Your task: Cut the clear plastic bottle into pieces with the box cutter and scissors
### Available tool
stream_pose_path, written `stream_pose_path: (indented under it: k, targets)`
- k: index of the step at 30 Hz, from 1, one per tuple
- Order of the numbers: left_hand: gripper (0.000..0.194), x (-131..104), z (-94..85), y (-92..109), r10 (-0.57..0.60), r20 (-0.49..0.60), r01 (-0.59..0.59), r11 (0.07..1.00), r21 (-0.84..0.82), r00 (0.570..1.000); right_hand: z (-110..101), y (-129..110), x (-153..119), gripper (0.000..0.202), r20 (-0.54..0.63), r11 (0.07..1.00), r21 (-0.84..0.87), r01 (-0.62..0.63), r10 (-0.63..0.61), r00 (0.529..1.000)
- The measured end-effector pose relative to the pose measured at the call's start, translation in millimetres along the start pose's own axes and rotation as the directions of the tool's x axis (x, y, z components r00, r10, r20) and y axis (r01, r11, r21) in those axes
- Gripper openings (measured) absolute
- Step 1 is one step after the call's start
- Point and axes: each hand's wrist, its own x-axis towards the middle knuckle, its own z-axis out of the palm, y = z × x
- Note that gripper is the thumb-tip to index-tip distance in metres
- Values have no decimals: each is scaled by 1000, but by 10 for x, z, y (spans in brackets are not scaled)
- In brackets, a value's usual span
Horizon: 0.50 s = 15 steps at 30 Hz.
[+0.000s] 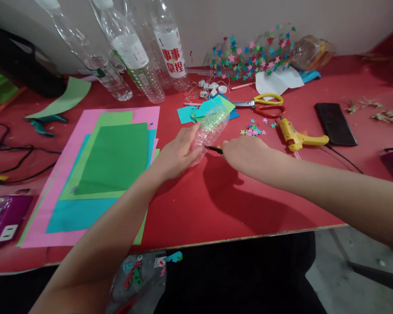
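A clear plastic bottle (pixel 205 135) lies on the red table, with green paper showing through its far end. My left hand (pixel 180 150) is closed around its near part. Wrapped in my right hand (pixel 241 153) is a utility knife (pixel 215 149) with a dark blade and a bit of yellow on its body. Its tip touches or nearly touches the bottle's side, close to my left thumb. Blue and green paper pieces (pixel 186 115) lie just beyond the bottle. Small paper stars (pixel 253 130) are scattered to the right of it.
Upright bottles (pixel 175 56) stand along the wall. Stacked coloured paper (pixel 114 157) lies left. Scissors (pixel 268 101), a yellow glue gun (pixel 298 137) and a black phone (pixel 336 124) lie right. A bottle covered in stars (pixel 249 59) rests at the back. The table's front edge (pixel 236 240) is near my lap.
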Motion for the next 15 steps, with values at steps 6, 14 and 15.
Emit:
stream_pose_path:
  k: [6, 14, 15]
  targets:
    - [71, 72, -86, -244, -20, 79, 34, 983, -180, 997, 308, 57, 77, 27, -62, 997, 72, -7, 12, 998]
    - [54, -5, -82, -57, -118, -208, 170, 952, 254, 971, 49, -141, -6, 36, -75, 1000, 16, -11, 12, 997]
    - [54, -16, -60, -4, -139, -197, 193, 936, 294, 971, -6, -162, -1, 37, -60, 1000, 6, -12, 12, 998]
